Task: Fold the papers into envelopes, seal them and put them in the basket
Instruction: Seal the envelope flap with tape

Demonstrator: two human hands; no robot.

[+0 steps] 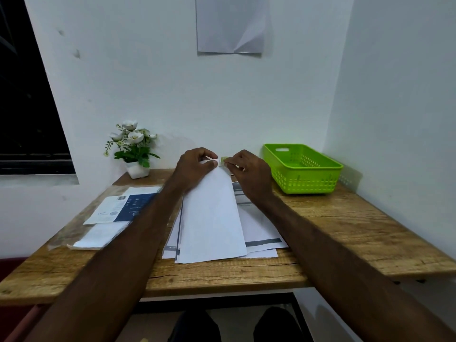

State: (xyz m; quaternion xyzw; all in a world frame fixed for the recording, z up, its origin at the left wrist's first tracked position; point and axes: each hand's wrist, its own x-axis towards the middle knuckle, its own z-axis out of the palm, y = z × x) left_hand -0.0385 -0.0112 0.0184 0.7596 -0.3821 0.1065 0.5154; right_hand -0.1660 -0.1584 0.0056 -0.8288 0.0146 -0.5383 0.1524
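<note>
Both hands meet at the far end of a folded white paper (212,218) lying on a stack of sheets (261,233) on the wooden table (345,233). The left hand (195,166) pinches the paper's top edge; the right hand (249,171) pinches a small greenish piece (224,160) beside it. The green basket (302,167) sits at the right.

Likely a home corner; wooden desk (345,218), potted flowers (133,144).

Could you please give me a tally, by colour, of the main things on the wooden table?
Green: 1, the basket
White: 2, the flower pot and the folded paper that both hands grip
Blue and white: 1, the printed packet
Total: 4
</note>
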